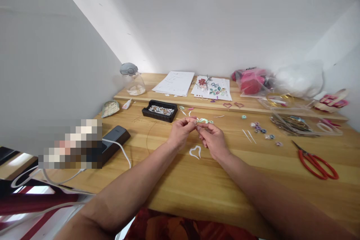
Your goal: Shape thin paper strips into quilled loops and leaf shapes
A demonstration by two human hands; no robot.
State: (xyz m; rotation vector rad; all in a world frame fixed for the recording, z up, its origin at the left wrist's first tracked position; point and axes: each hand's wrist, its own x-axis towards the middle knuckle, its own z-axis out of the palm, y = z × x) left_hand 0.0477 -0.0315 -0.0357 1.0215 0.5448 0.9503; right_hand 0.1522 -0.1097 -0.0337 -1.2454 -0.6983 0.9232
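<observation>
I have both hands over the middle of the table (180, 191), nearer its back edge than its front. My left hand (179, 134) is nearly closed, thumb and forefinger pinched at the left end of a small pale green piece (203, 120). My right hand (213, 140) meets it there, thumb and forefinger closed on the same piece, the other fingers curled under. The piece sticks up past my fingertips; exactly where each tip grips is too small to tell.

I judge this step to be close fingertip work, shaping or joining the piece. The next move, I'd say, calls for one hand to keep it steady while the other makes a small, light adjustment, since it looks easy to bend.

A white heart (191, 152) lies just in front of my hands, towards the table's front edge. A black tray (157, 116) of beads (161, 110) stands to the left, by the raised shelf along the back edge. Two white strips (246, 136) lie to the right, and red-handled scissors (314, 160) lie farther over, towards the right edge, well apart from my hands.
</observation>
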